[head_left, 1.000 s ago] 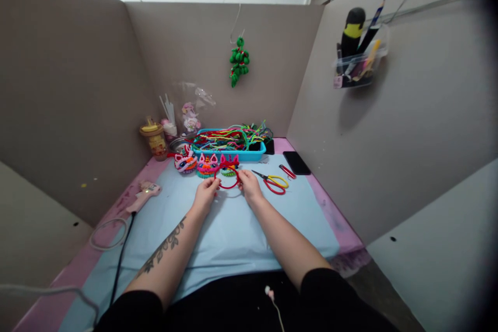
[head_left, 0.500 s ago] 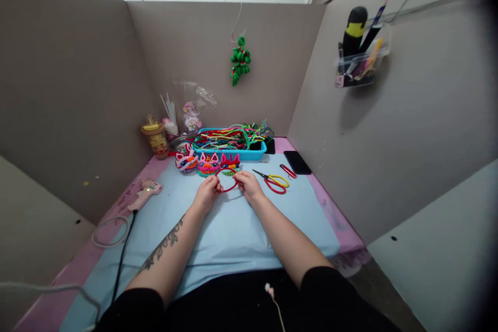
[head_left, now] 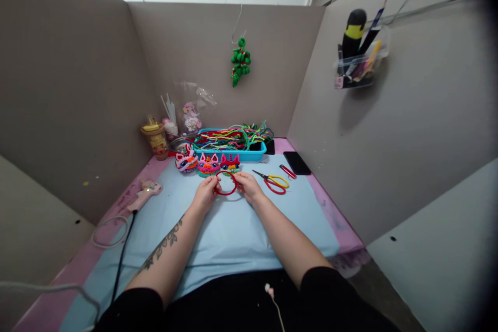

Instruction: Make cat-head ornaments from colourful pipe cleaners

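Observation:
A red ring, which looks like a bent pipe cleaner, is held upright between my two hands above the blue table cover. My left hand pinches its left side with closed fingers. On the opposite side, my right hand grips the ring between thumb and fingers. Just behind the ring stand three colourful animal-like figures: a pink and white one, a pink one with a horn and a red one. Scissors with yellow and red handles lie right of my right hand.
A blue tray of pipe cleaners stands at the back. A phone and a red cutter lie right. At left are a pink glue gun with its cord and a lidded cup. Partition walls enclose three sides.
The red ring has tilted and dropped slightly, showing a rounder loop. Both hands keep their hold and have barely moved.

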